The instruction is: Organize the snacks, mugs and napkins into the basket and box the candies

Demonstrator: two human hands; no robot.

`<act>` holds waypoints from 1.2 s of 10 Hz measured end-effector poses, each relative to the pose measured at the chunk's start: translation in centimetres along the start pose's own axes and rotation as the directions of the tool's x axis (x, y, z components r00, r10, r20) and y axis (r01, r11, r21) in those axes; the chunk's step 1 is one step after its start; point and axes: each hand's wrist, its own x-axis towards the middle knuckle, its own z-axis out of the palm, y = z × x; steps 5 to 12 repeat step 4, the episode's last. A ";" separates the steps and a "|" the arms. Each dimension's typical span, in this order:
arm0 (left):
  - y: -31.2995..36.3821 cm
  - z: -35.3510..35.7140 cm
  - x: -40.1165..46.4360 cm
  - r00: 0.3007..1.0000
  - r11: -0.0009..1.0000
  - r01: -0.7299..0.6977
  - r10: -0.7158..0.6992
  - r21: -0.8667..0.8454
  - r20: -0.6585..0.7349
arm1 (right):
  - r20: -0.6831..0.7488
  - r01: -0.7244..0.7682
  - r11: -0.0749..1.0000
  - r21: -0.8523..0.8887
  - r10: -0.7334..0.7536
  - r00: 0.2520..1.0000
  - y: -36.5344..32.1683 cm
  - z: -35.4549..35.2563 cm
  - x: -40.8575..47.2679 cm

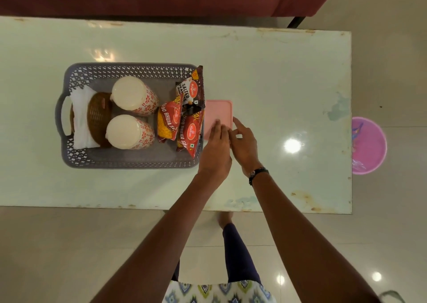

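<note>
Both forearms reach out from the bottom edge over the near rim of the pale tabletop [265,72], converging on a pink box [219,113] with its lid on. Left hand [216,150] lies palm down, fingers straight, fingertips pressing on the lid's near part. Right hand [245,141] sits just beside it, index finger stretched to the box's right edge, other fingers loosely bent near the lid's near right corner; can't tell if they pinch the rim. Black band [258,174] on the right wrist.

Box sits on the tabletop, touching the right wall of a grey lattice basket [129,163]. Candies not visible; box is closed.

Inside the basket: two patterned mugs [136,97] upside down in the middle, one behind the other. Left of them, white napkins [80,118] in a brown woven holder [98,118], near the basket handle. Right end holds snack packets [184,122]: red sev packs and a salted peanuts pack, leaning on the right wall, tops poking over the rim.

Off the tabletop's right end, a pink tub [368,145] on the floor.
</note>
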 end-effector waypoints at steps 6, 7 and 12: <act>-6.5 -10.6 -6.6 0.958 0.978 -0.196 0.176 -0.071 -0.228 | -0.209 0.116 0.987 0.110 -0.091 0.974 -7.0 0.5 -10.0; -6.5 -10.6 -6.6 0.958 0.978 -0.196 0.176 -0.071 -0.228 | -0.209 0.116 0.987 0.110 -0.091 0.974 -7.0 0.5 -10.0; -6.5 -10.6 -6.6 0.958 0.978 -0.196 0.176 -0.071 -0.228 | -0.209 0.116 0.987 0.110 -0.091 0.974 -7.0 0.5 -10.0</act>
